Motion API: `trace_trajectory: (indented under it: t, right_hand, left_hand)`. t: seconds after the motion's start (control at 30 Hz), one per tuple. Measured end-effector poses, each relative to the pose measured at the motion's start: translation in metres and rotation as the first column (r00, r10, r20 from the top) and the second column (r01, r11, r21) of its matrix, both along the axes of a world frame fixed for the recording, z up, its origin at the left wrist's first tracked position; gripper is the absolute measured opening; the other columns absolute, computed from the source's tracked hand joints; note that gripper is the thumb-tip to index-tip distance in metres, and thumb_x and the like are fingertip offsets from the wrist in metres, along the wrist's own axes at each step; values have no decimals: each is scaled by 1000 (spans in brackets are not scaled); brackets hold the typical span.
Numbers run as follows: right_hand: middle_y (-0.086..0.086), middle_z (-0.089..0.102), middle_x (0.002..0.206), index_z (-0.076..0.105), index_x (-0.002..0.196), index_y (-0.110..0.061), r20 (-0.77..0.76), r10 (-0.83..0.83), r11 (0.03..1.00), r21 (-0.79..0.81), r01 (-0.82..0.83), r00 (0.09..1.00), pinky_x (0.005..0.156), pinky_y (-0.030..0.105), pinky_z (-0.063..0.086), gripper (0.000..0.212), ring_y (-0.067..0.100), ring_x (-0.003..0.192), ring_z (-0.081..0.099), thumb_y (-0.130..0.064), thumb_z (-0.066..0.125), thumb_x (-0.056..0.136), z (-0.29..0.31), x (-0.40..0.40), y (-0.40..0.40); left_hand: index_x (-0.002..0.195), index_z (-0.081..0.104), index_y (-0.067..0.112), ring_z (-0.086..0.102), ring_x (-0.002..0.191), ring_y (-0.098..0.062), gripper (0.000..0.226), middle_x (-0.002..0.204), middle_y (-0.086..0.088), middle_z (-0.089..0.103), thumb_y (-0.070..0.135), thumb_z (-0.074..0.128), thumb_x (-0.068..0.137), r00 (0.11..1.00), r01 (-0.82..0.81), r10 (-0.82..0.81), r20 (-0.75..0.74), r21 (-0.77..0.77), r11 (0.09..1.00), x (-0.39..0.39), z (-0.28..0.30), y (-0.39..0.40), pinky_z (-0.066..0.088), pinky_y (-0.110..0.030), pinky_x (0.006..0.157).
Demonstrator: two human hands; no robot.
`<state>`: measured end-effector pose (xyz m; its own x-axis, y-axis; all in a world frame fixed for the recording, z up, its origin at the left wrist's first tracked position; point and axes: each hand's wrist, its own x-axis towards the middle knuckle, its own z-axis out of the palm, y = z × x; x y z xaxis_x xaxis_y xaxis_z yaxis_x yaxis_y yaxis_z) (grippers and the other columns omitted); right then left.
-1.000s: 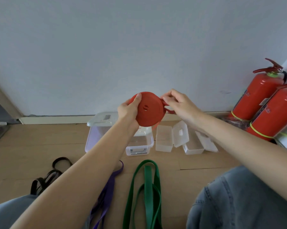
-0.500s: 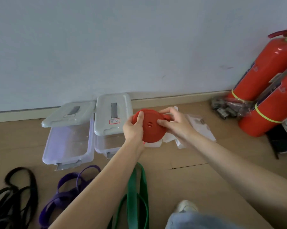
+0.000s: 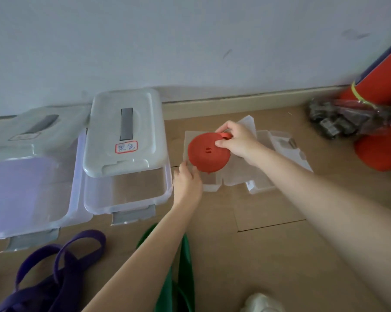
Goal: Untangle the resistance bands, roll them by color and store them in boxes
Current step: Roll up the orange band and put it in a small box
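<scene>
head | right hand [image 3: 236,140] pinches red roll [image 3: 206,152] | left hand [image 3: 186,180] steadies small box [image 3: 209,185]

Matt red rubbery band roll [image 3: 206,153], clear glossy plastic small boxes [image 3: 257,176], translucent plastic bins [image 3: 127,190] with matt grey lids [image 3: 124,131], smooth wood-look floor [image 3: 268,255].

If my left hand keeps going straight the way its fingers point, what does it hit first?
Probably the small clear box: the left hand points up-frame at its near edge, beside the rolled red band. Depth is unclear.
</scene>
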<state>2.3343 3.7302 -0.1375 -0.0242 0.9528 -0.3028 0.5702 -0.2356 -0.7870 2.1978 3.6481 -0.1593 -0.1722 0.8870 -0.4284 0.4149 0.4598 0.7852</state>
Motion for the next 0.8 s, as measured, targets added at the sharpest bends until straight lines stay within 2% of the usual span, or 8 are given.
trace_trajectory:
  t: [0.07, 0.13, 0.23, 0.33, 0.43, 0.53, 0.7, 0.8]
  right_hand:
    - [5, 60, 104, 55, 99, -16, 116, 13, 999, 50, -19, 993, 69, 24, 44, 20, 18, 91, 56, -10, 66, 84, -9, -2, 8]
    - [4, 60, 107, 54, 105, -15, 229, 50, 993, 90, -72, 972, 77, 31, 45, 22, 19, 95, 56, -10, 64, 85, -18, -10, 12]
    - [10, 61, 105, 49, 109, -11, 393, 173, 958, 146, -248, 903, 74, 32, 43, 23, 26, 93, 58, -7, 58, 88, -30, -27, 1]
    - [14, 61, 98, 47, 108, -8, 594, 264, 872, 190, -451, 760, 64, 30, 37, 24, 31, 87, 60, -8, 58, 87, -47, -30, -17]
    - [9, 60, 90, 46, 101, -10, 539, 338, 874, 123, -469, 771, 65, 33, 41, 23, 28, 85, 59, -12, 63, 85, -46, -22, -13]
    - [9, 61, 97, 49, 98, -10, 497, 476, 844, -24, -536, 726, 78, 41, 48, 28, 26, 91, 58, -16, 70, 82, -39, -16, -2]
    - [3, 56, 89, 53, 96, -11, 540, 532, 798, -62, -600, 652, 72, 31, 40, 29, 20, 83, 51, -19, 74, 77, -38, -10, -3]
    - [7, 61, 94, 54, 93, -11, 490, 543, 802, -63, -594, 682, 72, 29, 41, 26, 21, 85, 54, -17, 74, 78, -36, -6, -3]
  left_hand:
    - [143, 27, 6, 45, 122, -31, 46, 146, -15, 25, 6, 32, 96, 995, 51, -53, -85, -30, 998, 3, -7, -4, 39, -38, 101]
    - [139, 33, 4, 43, 124, -29, 46, 147, -15, 24, -2, 34, 94, 984, 72, -72, -162, -2, 997, 3, -12, -6, 37, -32, 98]
    - [131, 43, 6, 48, 119, -29, 40, 137, -18, 36, -1, 38, 92, 983, 77, -77, -164, -9, 997, 5, -19, -10, 41, -36, 95]
    - [124, 47, 12, 56, 101, -26, 32, 121, -11, 47, 6, 45, 92, 993, 49, -48, -107, 1, 999, 7, -25, -20, 47, -41, 91]
    - [118, 48, 14, 57, 101, -23, 30, 117, -4, 47, 5, 51, 90, 998, -7, 9, -68, 30, 1000, 5, -31, -18, 50, -41, 89]
    - [106, 49, 19, 56, 94, -17, 25, 109, 3, 46, 4, 57, 87, 999, -45, 46, -12, 53, 998, 2, -34, -17, 51, -34, 80]
    - [99, 46, 26, 54, 77, -5, 26, 105, 8, 46, 9, 61, 87, 1000, -27, 26, 10, 85, 996, -2, -42, -16, 45, -20, 63]
    - [98, 45, 28, 48, 72, 6, 27, 106, 8, 46, 10, 62, 86, 1000, -11, 10, 19, 98, 995, -4, -45, -15, 36, -13, 55]
